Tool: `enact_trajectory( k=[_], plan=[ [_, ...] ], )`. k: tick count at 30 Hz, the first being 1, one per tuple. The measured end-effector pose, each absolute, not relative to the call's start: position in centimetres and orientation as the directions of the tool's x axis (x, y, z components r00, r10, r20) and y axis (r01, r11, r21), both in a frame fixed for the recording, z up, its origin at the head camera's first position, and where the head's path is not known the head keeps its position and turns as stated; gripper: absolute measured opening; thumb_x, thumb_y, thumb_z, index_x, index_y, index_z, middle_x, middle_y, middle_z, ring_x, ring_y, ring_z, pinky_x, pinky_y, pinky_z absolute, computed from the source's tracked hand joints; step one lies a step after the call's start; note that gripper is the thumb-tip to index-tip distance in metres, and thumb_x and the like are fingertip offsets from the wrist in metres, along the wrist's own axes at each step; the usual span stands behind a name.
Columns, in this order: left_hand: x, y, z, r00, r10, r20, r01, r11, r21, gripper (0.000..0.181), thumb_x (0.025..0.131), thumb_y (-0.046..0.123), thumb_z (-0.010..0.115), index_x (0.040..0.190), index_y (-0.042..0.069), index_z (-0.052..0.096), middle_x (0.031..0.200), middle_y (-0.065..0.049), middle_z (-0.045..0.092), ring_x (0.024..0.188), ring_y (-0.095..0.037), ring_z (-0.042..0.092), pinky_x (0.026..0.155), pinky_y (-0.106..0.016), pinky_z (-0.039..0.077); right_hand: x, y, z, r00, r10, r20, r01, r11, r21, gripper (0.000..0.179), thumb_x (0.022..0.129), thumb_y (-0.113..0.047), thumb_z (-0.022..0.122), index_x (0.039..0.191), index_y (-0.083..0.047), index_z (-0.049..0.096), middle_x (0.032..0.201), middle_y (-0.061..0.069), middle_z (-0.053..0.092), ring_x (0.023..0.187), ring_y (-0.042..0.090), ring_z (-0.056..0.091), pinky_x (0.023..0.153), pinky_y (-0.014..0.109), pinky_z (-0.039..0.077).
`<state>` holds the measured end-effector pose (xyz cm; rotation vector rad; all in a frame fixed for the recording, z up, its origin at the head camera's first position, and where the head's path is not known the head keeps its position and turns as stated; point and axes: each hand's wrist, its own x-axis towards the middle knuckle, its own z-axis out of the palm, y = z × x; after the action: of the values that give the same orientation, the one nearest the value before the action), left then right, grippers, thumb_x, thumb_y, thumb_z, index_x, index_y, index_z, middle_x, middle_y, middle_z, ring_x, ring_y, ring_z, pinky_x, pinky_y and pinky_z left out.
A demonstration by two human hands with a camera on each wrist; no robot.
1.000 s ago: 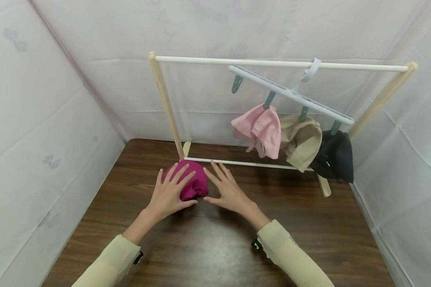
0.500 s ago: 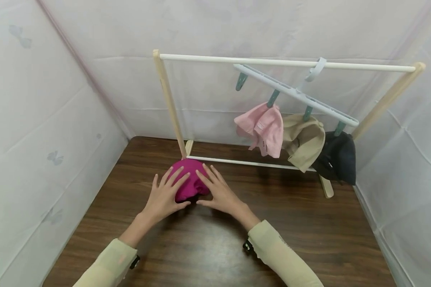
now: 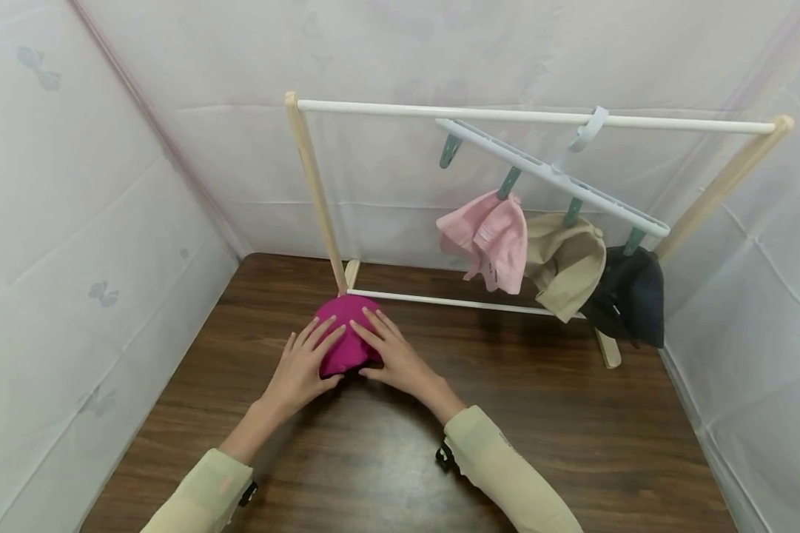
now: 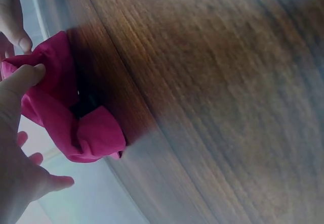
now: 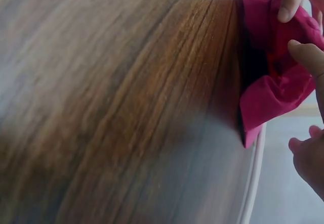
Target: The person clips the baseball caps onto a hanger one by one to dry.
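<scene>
A magenta cap (image 3: 343, 358) rests on the brown table, by the left foot of a rack. My left hand (image 3: 298, 374) lies over its left side with fingers spread and the thumb toward the near edge. From the other side, my right hand (image 3: 402, 363) reaches over the cap, its fingers also spread and lightly bent. In the left wrist view the thumb overlaps the magenta fabric (image 4: 53, 115). The right wrist view shows both thumbs at the crumpled near side of the cap (image 5: 278, 100), around a dark opening.
A rack with a white top rail (image 3: 386, 109) and wooden posts stands behind. On it hangs a pale blue hanger (image 3: 526, 161) with teal clips. Pink (image 3: 489, 240), beige (image 3: 562, 270) and black (image 3: 633, 292) caps hang from it; the leftmost clip (image 3: 449, 151) holds nothing.
Both hands have come in over the magenta cap, the right one moving left until its fingers overlap it. The head view has shifted slightly; the hanging caps look the same.
</scene>
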<state>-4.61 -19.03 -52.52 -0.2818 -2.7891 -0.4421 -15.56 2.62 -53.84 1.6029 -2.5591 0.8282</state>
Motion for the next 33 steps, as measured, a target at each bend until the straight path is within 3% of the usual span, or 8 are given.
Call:
enact_trajectory(
  k=[14, 23, 33],
  plan=[
    [-3.9, -18.3, -53.6, -0.884, 0.161, 0.439, 0.33, 0.88, 0.341, 0.086, 0.07, 0.009, 0.093, 0.146, 0.003, 0.052, 0.148, -0.021, 0.05, 0.135, -0.044, 0.047, 0.111, -0.057, 0.041, -15.6, 2.4, -54.4, -0.434, -0.847, 0.308, -0.839, 0.255, -0.481, 0.08, 0.089, -0.014, 0.081, 0.158, -0.018, 0.04, 0.167, 0.007, 0.027, 0.151, 0.034, 0.028, 0.12, 0.047, 0.03],
    [-3.3, -17.7, -53.8, -0.906, 0.094, 0.412, 0.264, 0.888, 0.377, 0.062, 0.084, 0.008, 0.082, 0.14, -0.001, 0.056, 0.137, -0.024, 0.059, 0.126, -0.038, 0.058, 0.102, -0.052, 0.05, -15.4, 2.4, -54.2, -0.455, -0.841, 0.292, -0.823, 0.272, -0.499, 0.063, 0.095, -0.01, 0.073, 0.152, -0.018, 0.049, 0.159, 0.006, 0.042, 0.147, 0.023, 0.037, 0.119, 0.039, 0.035],
    [-2.8, -17.1, -53.8, -0.932, 0.011, 0.361, 0.17, 0.895, 0.413, 0.043, 0.092, 0.007, 0.071, 0.133, -0.002, 0.061, 0.129, -0.022, 0.064, 0.12, -0.037, 0.063, 0.097, -0.053, 0.053, -15.4, 2.3, -54.3, -0.462, -0.836, 0.296, -0.804, 0.254, -0.537, 0.044, 0.099, -0.006, 0.066, 0.142, -0.014, 0.06, 0.149, 0.01, 0.054, 0.139, 0.023, 0.049, 0.115, 0.035, 0.04]
  ],
)
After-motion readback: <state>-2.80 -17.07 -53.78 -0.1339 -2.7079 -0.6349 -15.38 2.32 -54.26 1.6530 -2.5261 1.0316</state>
